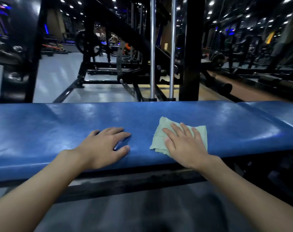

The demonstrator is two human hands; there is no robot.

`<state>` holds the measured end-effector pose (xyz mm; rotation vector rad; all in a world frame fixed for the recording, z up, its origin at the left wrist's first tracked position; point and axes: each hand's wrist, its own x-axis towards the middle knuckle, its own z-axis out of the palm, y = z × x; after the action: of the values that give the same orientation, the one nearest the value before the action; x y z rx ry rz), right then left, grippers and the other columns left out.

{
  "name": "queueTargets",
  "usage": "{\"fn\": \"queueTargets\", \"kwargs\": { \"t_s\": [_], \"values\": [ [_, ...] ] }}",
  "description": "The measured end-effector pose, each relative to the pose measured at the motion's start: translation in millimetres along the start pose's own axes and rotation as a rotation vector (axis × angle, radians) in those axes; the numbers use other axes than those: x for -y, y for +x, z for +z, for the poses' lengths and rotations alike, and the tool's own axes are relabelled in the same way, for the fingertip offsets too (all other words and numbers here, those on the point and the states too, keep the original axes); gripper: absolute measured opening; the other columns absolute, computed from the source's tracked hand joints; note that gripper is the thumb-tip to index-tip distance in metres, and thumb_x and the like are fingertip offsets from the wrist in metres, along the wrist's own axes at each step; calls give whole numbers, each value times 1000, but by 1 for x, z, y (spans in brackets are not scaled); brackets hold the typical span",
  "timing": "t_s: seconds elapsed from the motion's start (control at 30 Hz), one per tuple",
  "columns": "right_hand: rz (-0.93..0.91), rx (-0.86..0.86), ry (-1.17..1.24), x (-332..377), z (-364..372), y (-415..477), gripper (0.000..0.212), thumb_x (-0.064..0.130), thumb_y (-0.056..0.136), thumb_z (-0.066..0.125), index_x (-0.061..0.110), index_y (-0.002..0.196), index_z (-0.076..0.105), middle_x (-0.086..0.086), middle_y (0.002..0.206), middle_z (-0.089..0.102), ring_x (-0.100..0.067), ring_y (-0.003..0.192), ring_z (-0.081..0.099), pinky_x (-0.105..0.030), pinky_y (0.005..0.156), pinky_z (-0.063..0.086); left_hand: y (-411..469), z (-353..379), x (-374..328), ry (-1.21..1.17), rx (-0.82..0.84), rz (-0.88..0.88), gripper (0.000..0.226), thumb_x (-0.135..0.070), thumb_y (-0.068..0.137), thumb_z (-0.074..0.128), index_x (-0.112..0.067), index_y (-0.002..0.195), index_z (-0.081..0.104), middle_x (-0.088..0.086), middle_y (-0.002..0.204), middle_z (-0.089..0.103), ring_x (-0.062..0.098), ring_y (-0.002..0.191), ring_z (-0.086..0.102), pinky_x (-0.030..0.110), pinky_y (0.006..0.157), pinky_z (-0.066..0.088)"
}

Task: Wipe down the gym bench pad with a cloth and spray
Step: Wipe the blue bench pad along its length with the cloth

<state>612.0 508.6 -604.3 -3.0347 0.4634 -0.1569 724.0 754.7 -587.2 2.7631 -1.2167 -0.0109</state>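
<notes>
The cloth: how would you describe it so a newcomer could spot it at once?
Find the long blue bench pad running across the middle of the view. Right of its centre, the right hand presses flat on a small pale green cloth. It is the only light, soft thing there; the left hand rests on bare blue pad.

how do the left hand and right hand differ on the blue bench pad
The left hand rests bare on the blue vinyl bench pad; the right hand presses a pale green folded cloth. The left hand's fingers arch slightly; the right hand's lie flat and spread. Both are palm down near the pad's front edge, gripping nothing.
</notes>
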Motion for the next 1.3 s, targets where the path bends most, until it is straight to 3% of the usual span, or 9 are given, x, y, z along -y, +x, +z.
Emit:
{"fn": "queueTargets", "kwargs": {
  "t_s": [0.4, 0.87, 1.0, 1.13, 1.2, 1.3],
  "values": [
    [-447, 68, -17, 152, 9, 14, 54, 49, 102, 9, 41, 155, 7, 6, 166, -5, -21, 152, -10, -48, 120, -8, -104, -16, 115, 53, -53, -258, 85, -71, 75, 3, -41, 149, 33, -15, 159, 26, 8, 144, 27, 31, 113, 20],
    [-778, 126, -24, 333, 22, 43, 55, 50, 102, 11, 40, 156, 2, 4, 166, -9, -22, 151, -15, -49, 121, -9, -215, -27, 262, 132, -45, -464, 73, -70, 84, -9, -52, 152, 10, -18, 164, 11, 1, 149, 5, 38, 119, 7],
    [-867, 104, -59, 388, 27, 47, 56, 51, 102, 14, 40, 156, 1, 3, 166, -9, -24, 151, -13, -50, 121, -6, -247, -30, 294, 96, -127, -527, 73, -67, 85, 3, -47, 153, 19, -20, 162, 16, -2, 148, 6, 43, 119, 11],
    [-945, 71, -56, 440, 32, 50, 56, 52, 102, 18, 40, 155, 4, 2, 166, -5, -26, 152, -9, -51, 121, -1, -285, -19, 328, 120, -130, -568, 73, -64, 82, 22, -54, 151, 2, -22, 164, 2, 3, 151, 1, 45, 122, 12],
    [-983, 43, -54, 466, 35, 53, 57, 53, 101, 18, 40, 155, 5, 1, 166, -3, -26, 152, -6, -51, 121, 1, -297, -17, 340, 103, -161, -563, 78, -61, 81, 31, -53, 152, 0, -23, 164, 2, 3, 151, 5, 40, 122, 16],
    [-1021, 3, -55, 504, 41, 54, 58, 54, 101, 20, 39, 155, 7, 0, 166, -1, -27, 152, -3, -51, 121, 2, -305, -13, 351, 75, -232, -541, 81, -47, 86, 49, -39, 156, 9, -22, 162, 8, 0, 146, 14, 18, 114, 14]
  ]
}}
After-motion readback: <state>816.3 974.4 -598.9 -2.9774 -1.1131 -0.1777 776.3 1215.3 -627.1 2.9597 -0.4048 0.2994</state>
